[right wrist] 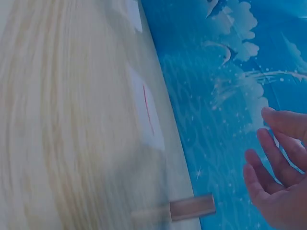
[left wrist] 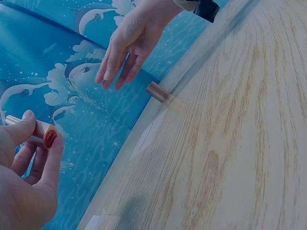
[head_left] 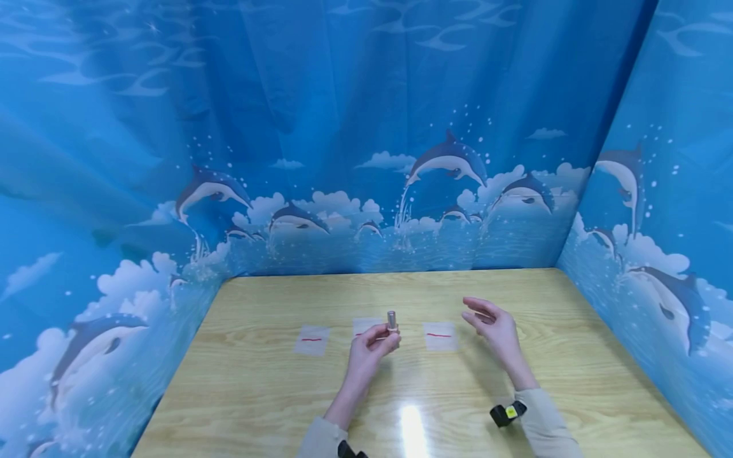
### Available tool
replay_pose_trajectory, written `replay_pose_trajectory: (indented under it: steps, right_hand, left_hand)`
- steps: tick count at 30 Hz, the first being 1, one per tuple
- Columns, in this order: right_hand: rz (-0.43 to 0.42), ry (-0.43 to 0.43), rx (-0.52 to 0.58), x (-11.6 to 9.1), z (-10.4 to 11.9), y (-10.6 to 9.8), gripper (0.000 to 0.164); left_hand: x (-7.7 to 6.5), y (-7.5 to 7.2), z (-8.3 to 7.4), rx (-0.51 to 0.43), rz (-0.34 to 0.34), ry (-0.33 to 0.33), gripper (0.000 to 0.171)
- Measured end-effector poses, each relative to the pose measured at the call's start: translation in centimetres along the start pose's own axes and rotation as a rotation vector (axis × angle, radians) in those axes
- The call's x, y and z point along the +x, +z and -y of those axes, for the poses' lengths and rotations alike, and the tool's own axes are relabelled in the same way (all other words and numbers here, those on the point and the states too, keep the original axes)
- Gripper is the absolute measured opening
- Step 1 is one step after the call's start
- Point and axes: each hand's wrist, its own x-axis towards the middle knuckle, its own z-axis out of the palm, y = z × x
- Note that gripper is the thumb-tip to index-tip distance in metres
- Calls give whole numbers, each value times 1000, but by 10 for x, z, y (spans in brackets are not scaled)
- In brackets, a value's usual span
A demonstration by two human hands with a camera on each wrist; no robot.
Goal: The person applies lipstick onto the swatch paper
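Observation:
My left hand pinches a lipstick between thumb and fingers, above the table. The lipstick's metallic end points up in the head view, and its red tip shows in the left wrist view. My right hand hovers over the right side of the table, fingers loosely spread, holding nothing. A rose-gold lipstick cap stands on the table near the right hand; the right wrist view shows the cap too. In the head view I cannot make the cap out.
Several small pieces of paper lie in a row on the wooden table: a left one, a middle one partly behind the left hand, and a right one. Red strokes mark them. A blue dolphin-print curtain surrounds the table.

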Motion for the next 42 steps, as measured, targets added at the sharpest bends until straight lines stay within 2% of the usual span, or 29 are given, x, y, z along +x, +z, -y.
replay_pose_trajectory:
  steps: [3,10,13,20,25,30,36,42]
  right_hand:
    - [-18,10,-64,3,-9,-8,45]
    - [-51,-34,-196,9,-24,-20,42]
    - [-24,-29,-209,10,-27,-23,44]
    - [66,56,-232,9,-35,-28,56]
    - [98,104,-271,10,-37,-29,58]
    - [110,112,-305,13,-41,-29,54]
    - [106,99,-340,16,-45,-29,41]
    - [99,68,-368,16,-46,-29,35]
  left_hand:
    - [0,0,0,4,-1,-8,37]
    - [0,0,1,12,1,0,40]
    - [0,-1,2,13,8,5,38]
    - [1,-1,3,24,9,15,36]
    - [1,-1,3,20,7,6,38]
    - [0,0,2,26,1,1,40]
    - [0,-1,1,33,5,-7,43]
    - [0,-1,1,15,11,2,39]
